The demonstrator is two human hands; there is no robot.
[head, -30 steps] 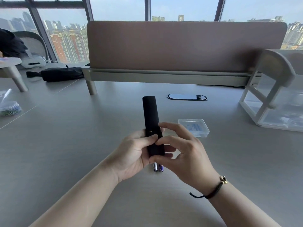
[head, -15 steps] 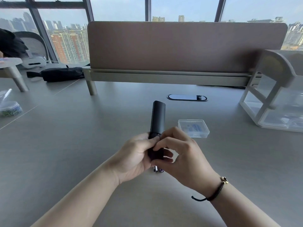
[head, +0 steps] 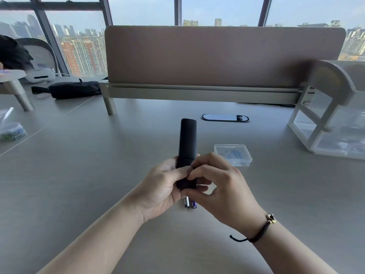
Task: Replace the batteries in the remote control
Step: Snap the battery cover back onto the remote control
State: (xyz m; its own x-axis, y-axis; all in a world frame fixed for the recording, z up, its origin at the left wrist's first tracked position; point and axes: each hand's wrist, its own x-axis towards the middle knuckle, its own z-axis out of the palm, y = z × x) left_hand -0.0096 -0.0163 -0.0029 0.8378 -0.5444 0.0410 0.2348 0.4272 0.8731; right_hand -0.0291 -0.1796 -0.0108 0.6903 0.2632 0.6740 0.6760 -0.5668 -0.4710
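grey desk (head: 79, 184) | both grips, left hand (head: 162, 186) and right hand (head: 223, 188), curled round upright remote (head: 187, 143)

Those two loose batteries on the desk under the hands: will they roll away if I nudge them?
Probably. The batteries are smooth cylinders lying on their sides on a flat, bare desk, so a sideways nudge should roll them. Pushed end-on, they would more likely slide. They look small and rigid, so easy to pinch.

The remote control (head: 187, 142) has its lower end hidden under the fingers (head: 199, 172). Below them, two batteries (head: 190, 203) show only their tips.
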